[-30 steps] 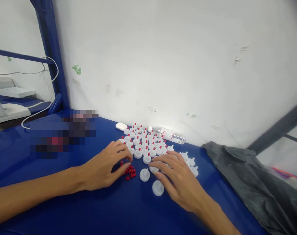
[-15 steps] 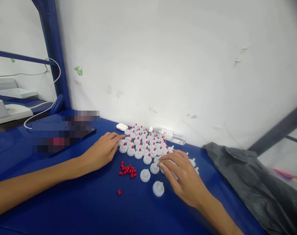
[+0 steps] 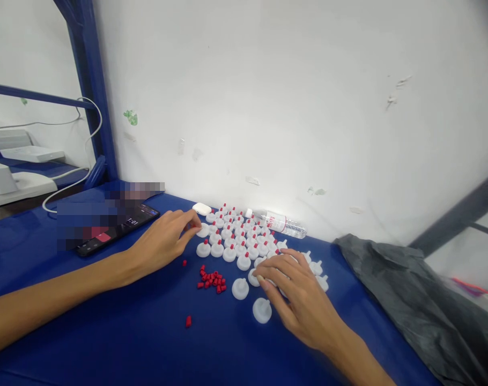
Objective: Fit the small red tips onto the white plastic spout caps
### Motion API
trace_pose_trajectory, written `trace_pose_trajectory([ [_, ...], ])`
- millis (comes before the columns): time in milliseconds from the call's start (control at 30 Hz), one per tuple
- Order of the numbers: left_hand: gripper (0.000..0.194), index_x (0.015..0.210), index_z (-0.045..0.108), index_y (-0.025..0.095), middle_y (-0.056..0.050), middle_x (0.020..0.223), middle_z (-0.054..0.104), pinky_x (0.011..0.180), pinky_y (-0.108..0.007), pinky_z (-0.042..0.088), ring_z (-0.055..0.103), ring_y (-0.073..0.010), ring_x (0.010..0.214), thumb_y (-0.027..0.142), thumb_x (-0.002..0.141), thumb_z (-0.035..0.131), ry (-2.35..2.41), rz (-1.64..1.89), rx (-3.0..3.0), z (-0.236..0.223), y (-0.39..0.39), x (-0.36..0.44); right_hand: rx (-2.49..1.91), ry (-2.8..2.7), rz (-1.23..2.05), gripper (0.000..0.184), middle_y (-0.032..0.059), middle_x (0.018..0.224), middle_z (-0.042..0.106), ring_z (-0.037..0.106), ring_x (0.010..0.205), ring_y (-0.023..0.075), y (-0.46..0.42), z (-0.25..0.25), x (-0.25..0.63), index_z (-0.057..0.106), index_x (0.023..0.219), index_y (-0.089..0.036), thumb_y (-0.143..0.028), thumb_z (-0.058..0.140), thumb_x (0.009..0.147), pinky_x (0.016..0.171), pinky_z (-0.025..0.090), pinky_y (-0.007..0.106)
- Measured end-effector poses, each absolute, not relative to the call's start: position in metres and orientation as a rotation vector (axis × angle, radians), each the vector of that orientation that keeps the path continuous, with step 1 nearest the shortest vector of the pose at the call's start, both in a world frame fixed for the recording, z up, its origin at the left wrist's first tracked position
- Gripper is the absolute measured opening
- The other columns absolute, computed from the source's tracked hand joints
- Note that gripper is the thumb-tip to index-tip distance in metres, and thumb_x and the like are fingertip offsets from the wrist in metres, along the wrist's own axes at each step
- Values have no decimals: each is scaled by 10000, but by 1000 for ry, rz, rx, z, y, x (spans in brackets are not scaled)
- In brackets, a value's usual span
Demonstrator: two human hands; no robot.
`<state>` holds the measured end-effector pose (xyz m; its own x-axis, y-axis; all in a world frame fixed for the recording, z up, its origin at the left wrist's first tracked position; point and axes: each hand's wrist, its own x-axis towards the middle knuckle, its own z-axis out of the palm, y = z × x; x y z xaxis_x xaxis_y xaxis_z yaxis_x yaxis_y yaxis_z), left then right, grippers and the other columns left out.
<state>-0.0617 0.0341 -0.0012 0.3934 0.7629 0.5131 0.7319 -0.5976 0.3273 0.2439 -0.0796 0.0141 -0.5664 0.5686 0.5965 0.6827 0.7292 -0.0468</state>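
Your left hand (image 3: 167,236) standing narrow at far-left white cap (image 3: 204,231); cannot tell whether gripping. Your right hand (image 3: 294,287) curving over nearer white caps (image 3: 252,278), hold hidden. Red tips (image 3: 212,277) lying between hands.

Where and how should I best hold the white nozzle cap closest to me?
Probably grip this white nozzle cap by its broad round base, from the near left: its spout is much narrower, and the right hand is close on its right.

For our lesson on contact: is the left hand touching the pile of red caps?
Apart: the head view shows a strip of blue surface between the left hand and the pile of red caps.
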Motion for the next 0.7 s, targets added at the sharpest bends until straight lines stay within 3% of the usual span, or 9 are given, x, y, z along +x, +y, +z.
trace_pose_trajectory([
  [133, 219, 964, 638, 230, -7, 899, 722, 806, -365, 471, 601, -218, 843, 349, 1069, 487, 1150, 1100, 2642, -1, 18, -56, -989, -2285, -313, 271, 54, 1132, 771, 722, 1029, 236, -82, 17, 233, 594, 1304, -268, -216, 572, 1039, 1111, 466, 519],
  [300, 94, 1063, 638, 257, -8, 927, 763, 830, -360, 518, 662, -204, 868, 279, 1068, 546, 759, 1390, 2713, -1, -3, -49, -1034, -2253, -333, 569, 118, 1312, 739, 716, 1141, 286, -75, 22, 202, 450, 1515, -237, -429, 647, 1016, 1167, 446, 573],
  [400, 109, 1167, 611, 287, 4, 935, 780, 815, -369, 533, 680, -200, 841, 275, 1072, 559, 629, 1505, 2738, -1, -8, -47, -998, -2286, -350, 455, 86, 1250, 772, 735, 1092, 257, -65, 22, 186, 522, 1446, -235, -415, 620, 1040, 1198, 412, 542],
  [500, 160, 1225, 598, 276, 4, 914, 775, 730, -355, 521, 656, -183, 744, 299, 1098, 505, 620, 1475, 2812, -5, -5, -48, -978, -2282, -405, 294, 48, 1088, 810, 755, 940, 220, -59, 18, 181, 615, 1324, -241, -346, 611, 1050, 1141, 463, 499],
  [700, 188, 1013, 622, 260, -25, 852, 711, 682, -395, 459, 599, -235, 769, 199, 1068, 453, 604, 1134, 2944, -9, -4, -42, -949, -2246, -350, 285, 5, 1066, 822, 778, 893, 217, -65, 18, 183, 667, 1268, -281, -337, 694, 989, 1078, 524, 501],
])
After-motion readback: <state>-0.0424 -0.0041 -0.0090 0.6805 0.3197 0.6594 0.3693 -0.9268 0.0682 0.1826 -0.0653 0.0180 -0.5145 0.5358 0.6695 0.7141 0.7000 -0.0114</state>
